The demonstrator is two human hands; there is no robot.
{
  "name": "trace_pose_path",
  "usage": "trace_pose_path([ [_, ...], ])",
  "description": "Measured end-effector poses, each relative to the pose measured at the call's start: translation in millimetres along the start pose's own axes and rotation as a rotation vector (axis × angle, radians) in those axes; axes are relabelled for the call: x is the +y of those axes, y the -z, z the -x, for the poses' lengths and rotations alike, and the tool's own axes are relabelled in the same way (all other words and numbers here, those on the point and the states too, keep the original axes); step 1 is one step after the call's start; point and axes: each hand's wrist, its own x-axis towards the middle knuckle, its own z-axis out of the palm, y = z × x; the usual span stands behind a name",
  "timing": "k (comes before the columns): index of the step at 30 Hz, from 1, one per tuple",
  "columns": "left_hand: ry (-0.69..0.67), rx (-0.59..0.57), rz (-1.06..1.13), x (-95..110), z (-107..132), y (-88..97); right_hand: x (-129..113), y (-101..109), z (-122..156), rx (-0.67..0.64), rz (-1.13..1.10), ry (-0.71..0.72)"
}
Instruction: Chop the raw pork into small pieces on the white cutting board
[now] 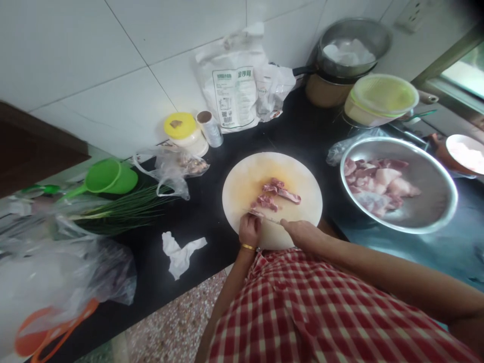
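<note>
A round white cutting board (236, 184) lies on the black counter in front of me. Several pieces of raw meat (290, 195) rest around its middle. At the near edge, my left hand (249, 231) has its fingers curled down on another piece of meat (256, 213). My right hand (301, 233) is closed round the handle of a knife (270, 220), mostly hidden by the grip. The blade is seen edge-on and points left, right beside my left fingertips. A gold bracelet circles my left wrist.
A steel bowl (442, 201) of raw meat stands to the right. Leftward are crumpled tissue (182, 254), green onions (132, 209), a green scoop (109, 176) and plastic bags (113, 267). A yellow-lidded jar (180, 126) and a white sack (236, 93) stand by the wall.
</note>
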Motion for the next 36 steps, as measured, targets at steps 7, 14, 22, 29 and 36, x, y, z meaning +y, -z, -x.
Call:
trace_pose_path([
  [7, -0.010, -0.005, -0.057, -2, 0, 0.1, -27, 11, -42, 0.085, 0.005, 0.084],
  [14, 0.002, -0.050, -0.041, -2, 3, -2.9, 0, -10, -18, -0.005, 0.017, -0.005],
  [22, -0.001, -0.041, -0.020, -1, 1, 1.7, -22, 2, -53, 0.149, -0.014, 0.113],
  [29, 0.047, -0.053, -0.012, 2, 4, 10.8, 26, -10, -12, 0.083, 0.019, -0.063],
  [36, -0.012, -0.015, -0.042, 0, 6, 4.8, -2, 4, 11, 0.002, -0.011, -0.017],
])
